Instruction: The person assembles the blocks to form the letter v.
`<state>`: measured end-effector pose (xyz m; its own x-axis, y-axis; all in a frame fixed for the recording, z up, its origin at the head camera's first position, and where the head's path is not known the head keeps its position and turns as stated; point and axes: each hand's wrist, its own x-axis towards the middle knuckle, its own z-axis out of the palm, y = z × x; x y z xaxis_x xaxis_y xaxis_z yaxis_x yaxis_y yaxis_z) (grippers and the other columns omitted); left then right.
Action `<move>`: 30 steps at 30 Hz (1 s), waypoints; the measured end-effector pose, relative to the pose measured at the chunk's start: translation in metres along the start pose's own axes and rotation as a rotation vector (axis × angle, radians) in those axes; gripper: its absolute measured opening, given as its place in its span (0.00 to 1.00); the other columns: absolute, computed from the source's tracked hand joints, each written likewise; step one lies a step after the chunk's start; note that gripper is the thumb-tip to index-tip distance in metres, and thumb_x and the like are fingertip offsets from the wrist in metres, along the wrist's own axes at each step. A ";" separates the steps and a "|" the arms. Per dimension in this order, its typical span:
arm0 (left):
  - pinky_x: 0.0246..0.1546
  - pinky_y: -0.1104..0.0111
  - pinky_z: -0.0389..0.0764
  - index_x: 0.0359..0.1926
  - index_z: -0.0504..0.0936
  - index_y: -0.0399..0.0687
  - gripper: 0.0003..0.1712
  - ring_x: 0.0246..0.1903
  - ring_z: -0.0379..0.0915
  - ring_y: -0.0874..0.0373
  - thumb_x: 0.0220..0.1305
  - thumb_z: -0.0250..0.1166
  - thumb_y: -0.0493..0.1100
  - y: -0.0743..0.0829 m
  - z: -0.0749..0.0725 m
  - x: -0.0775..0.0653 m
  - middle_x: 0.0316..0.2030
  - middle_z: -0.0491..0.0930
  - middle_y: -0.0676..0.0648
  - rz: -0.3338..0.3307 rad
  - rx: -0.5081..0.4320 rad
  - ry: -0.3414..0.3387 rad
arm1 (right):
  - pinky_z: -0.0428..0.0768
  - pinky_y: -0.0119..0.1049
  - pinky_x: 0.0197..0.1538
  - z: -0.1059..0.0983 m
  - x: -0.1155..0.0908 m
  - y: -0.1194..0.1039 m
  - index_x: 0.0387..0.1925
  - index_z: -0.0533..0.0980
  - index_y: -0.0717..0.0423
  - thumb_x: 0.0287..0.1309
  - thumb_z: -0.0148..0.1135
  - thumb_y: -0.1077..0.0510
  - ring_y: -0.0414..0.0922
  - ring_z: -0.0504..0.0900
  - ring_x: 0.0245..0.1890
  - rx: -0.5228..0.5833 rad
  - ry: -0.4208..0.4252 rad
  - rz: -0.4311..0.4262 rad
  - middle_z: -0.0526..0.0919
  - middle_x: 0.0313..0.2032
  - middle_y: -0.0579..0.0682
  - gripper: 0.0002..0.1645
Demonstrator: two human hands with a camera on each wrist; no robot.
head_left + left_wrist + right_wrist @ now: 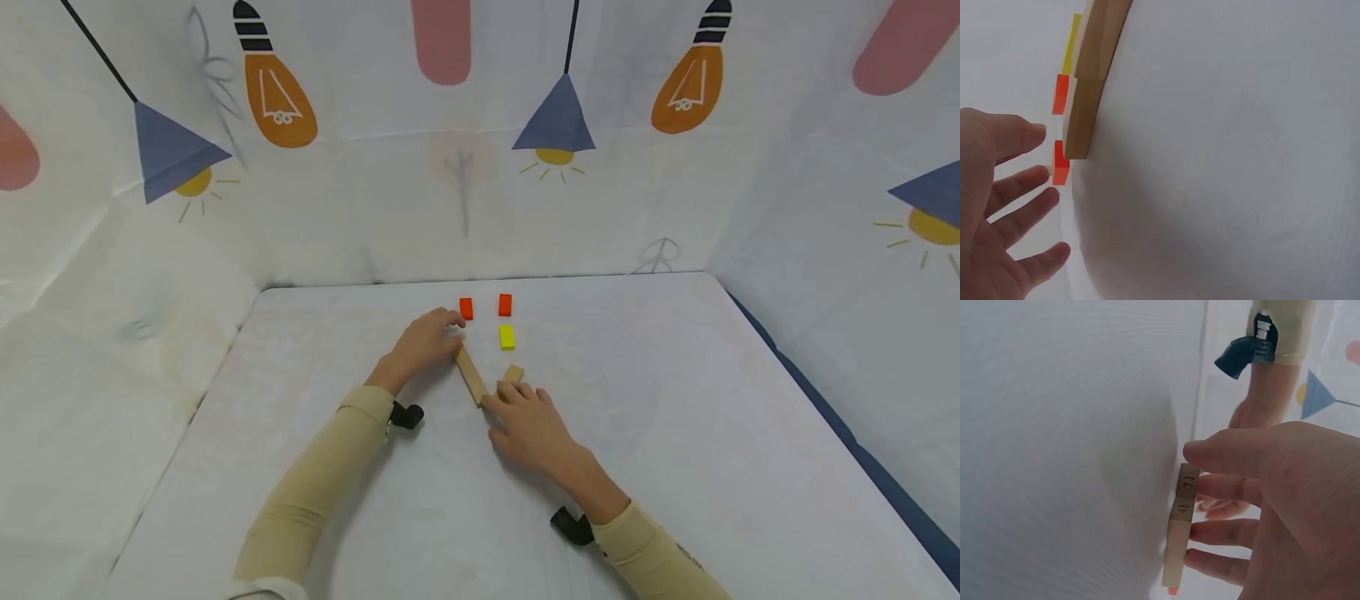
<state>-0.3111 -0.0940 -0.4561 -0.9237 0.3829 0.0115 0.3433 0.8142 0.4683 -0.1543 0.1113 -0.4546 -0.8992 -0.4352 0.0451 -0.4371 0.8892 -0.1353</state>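
Two wooden blocks meet at their near ends in a V on the white table. Beside the far end of the left wooden block [471,377] is my left hand [423,346]; the left wrist view shows its fingers spread, with nothing held. My right hand [532,429] lies over the right wooden block [513,374], partly hiding it. In the right wrist view, its fairly straight fingers touch the blocks and the thumb [1216,452] stays off to one side. The block ends [1187,481] there bear the printed numbers 71 and 48.
Beyond the V, a red block [466,308] stands close to the left fingertips, with another red block [505,305] to its right. A yellow block [507,337] sits nearer. Behind the table [360,517] hangs a patterned white sheet [360,208].
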 end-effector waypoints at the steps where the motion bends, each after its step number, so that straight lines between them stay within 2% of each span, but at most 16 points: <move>1: 0.64 0.54 0.74 0.54 0.79 0.55 0.15 0.60 0.73 0.51 0.68 0.61 0.46 0.000 0.000 0.001 0.59 0.76 0.49 -0.001 0.003 0.009 | 0.74 0.58 0.58 0.000 0.000 0.000 0.59 0.75 0.41 0.62 0.64 0.49 0.52 0.73 0.61 -0.005 0.003 -0.003 0.76 0.59 0.49 0.24; 7: 0.64 0.54 0.73 0.56 0.78 0.54 0.17 0.60 0.73 0.51 0.68 0.61 0.45 -0.002 0.000 0.006 0.60 0.75 0.49 0.007 0.008 0.036 | 0.74 0.59 0.58 0.002 -0.001 -0.001 0.60 0.75 0.41 0.62 0.65 0.48 0.53 0.73 0.61 -0.003 0.004 -0.004 0.76 0.60 0.50 0.24; 14: 0.64 0.55 0.73 0.57 0.77 0.53 0.18 0.60 0.72 0.50 0.67 0.61 0.44 -0.008 0.000 0.016 0.62 0.73 0.47 0.027 0.061 0.005 | 0.74 0.59 0.57 0.006 -0.002 -0.002 0.60 0.75 0.41 0.61 0.65 0.48 0.53 0.73 0.62 0.016 -0.004 -0.003 0.76 0.61 0.51 0.25; 19: 0.65 0.54 0.73 0.59 0.77 0.50 0.20 0.63 0.71 0.47 0.67 0.61 0.42 -0.010 -0.003 0.022 0.64 0.71 0.44 0.068 0.071 0.008 | 0.73 0.58 0.57 0.004 -0.003 -0.003 0.61 0.74 0.40 0.62 0.65 0.48 0.53 0.73 0.61 0.011 -0.006 0.005 0.75 0.61 0.50 0.25; 26: 0.67 0.53 0.70 0.60 0.76 0.52 0.20 0.64 0.69 0.47 0.68 0.59 0.43 -0.012 -0.007 0.027 0.65 0.70 0.45 0.053 0.093 -0.032 | 0.73 0.59 0.59 0.000 -0.002 -0.004 0.61 0.74 0.40 0.62 0.64 0.48 0.52 0.72 0.62 0.003 -0.008 0.005 0.75 0.61 0.49 0.25; 30: 0.66 0.52 0.71 0.60 0.76 0.50 0.21 0.63 0.69 0.45 0.67 0.59 0.42 -0.012 -0.008 0.031 0.65 0.70 0.43 0.078 0.100 -0.043 | 0.73 0.60 0.59 0.001 -0.001 -0.005 0.61 0.73 0.40 0.62 0.64 0.48 0.53 0.72 0.62 0.002 -0.017 0.006 0.75 0.61 0.49 0.26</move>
<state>-0.3454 -0.0956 -0.4543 -0.8861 0.4634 0.0055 0.4311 0.8199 0.3768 -0.1513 0.1074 -0.4547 -0.9014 -0.4321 0.0271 -0.4316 0.8916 -0.1373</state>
